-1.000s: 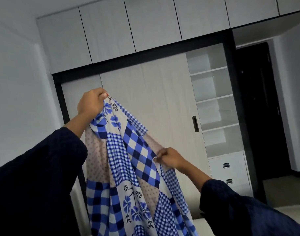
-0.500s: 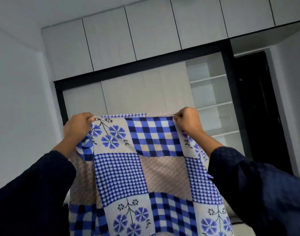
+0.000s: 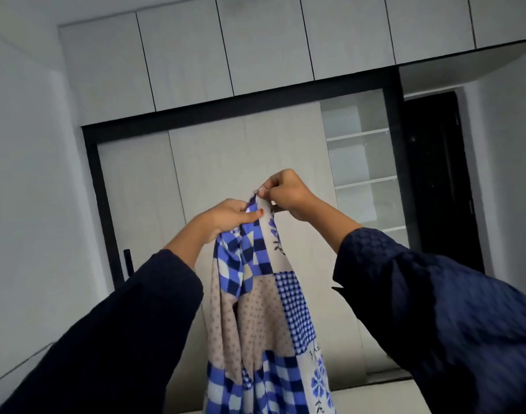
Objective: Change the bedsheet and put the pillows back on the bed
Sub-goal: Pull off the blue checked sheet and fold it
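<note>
Up before the wardrobe (image 3: 240,162), gripped the sheet (image 3: 267,309) at its top edge with left hand (image 3: 228,216) just under right hand (image 3: 288,192), close together, and let its length hang straight down below both.

Dim, soft focus, perhaps edge distortion

This is a bedroom in a home. A tall built-in wardrobe with pale sliding doors (image 3: 243,180), set in a black frame (image 3: 225,110), fills the far wall, and a row of plain light-grey overhead cupboards (image 3: 255,46) runs above it. At its right end an open bay of white shelves (image 3: 360,162) stands beside a dark doorway (image 3: 434,180), a bare white wall (image 3: 26,174) closes the left side, and a blue, white and beige patchwork-print bedsheet (image 3: 264,309) hangs bunched in front of the wardrobe.
</note>
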